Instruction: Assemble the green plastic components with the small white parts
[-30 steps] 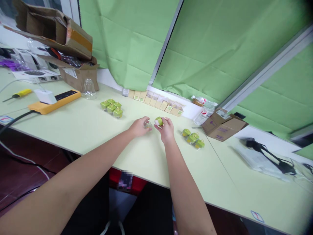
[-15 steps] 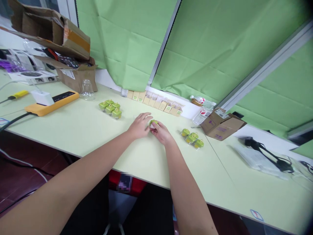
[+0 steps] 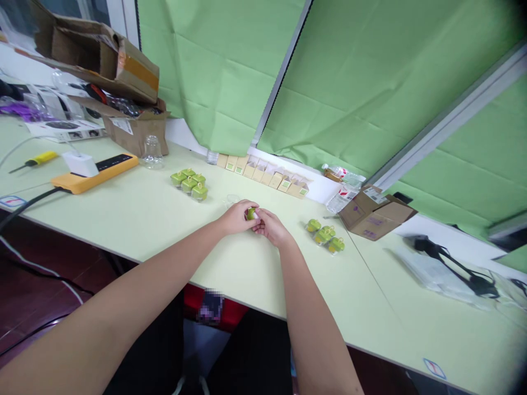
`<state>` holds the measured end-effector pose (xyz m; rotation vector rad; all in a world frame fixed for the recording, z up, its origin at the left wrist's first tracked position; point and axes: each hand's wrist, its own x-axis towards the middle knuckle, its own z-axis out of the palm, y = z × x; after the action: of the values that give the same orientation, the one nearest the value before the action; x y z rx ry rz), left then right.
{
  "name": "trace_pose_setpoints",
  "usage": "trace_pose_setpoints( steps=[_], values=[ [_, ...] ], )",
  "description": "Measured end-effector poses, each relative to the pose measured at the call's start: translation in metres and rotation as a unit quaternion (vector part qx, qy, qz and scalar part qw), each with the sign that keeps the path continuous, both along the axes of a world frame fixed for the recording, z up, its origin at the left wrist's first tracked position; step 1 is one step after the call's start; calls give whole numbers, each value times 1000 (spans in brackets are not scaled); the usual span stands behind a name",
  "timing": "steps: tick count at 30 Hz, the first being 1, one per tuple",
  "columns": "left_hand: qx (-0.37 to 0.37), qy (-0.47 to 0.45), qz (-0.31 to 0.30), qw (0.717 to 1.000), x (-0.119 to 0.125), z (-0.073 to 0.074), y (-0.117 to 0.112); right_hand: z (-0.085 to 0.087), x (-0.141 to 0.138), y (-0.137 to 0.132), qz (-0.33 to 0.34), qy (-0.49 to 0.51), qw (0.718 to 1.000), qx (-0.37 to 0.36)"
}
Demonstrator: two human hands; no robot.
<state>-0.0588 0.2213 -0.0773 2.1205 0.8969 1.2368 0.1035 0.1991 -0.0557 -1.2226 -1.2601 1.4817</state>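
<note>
One small green-and-white lid, partly hidden
Fingers of left hand and right hand are clamped on it.

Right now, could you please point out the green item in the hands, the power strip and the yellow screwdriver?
Green item (image 3: 251, 213): head view, its visible green part.
Power strip (image 3: 102, 175): head view, orange casing.
Yellow screwdriver (image 3: 41, 159): head view, on the handle.

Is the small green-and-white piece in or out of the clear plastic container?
Out: the left hand and right hand hold the green-and-white piece; the clear plastic container sits beyond the left hand.
</note>
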Motion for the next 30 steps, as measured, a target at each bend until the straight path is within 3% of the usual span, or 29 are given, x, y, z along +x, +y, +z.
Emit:
trace_pose_setpoints(
  steps=[5, 18, 26, 30],
  values=[
    [-25, 9, -16, 1000, 0, 2, -2, 2, 0, 0, -17, -33, 999, 1],
    [29, 100, 76, 992, 7, 9, -14, 6, -17, -4, -79, -88, 993, 23],
    [47, 64, 44, 996, 10, 7, -12, -3, -32, -1, -160, -81, 983, 48],
    [31, 47, 32, 998, 6, 3, -8, 18, -24, -5, -131, -145, 979, 49]
  ],
)
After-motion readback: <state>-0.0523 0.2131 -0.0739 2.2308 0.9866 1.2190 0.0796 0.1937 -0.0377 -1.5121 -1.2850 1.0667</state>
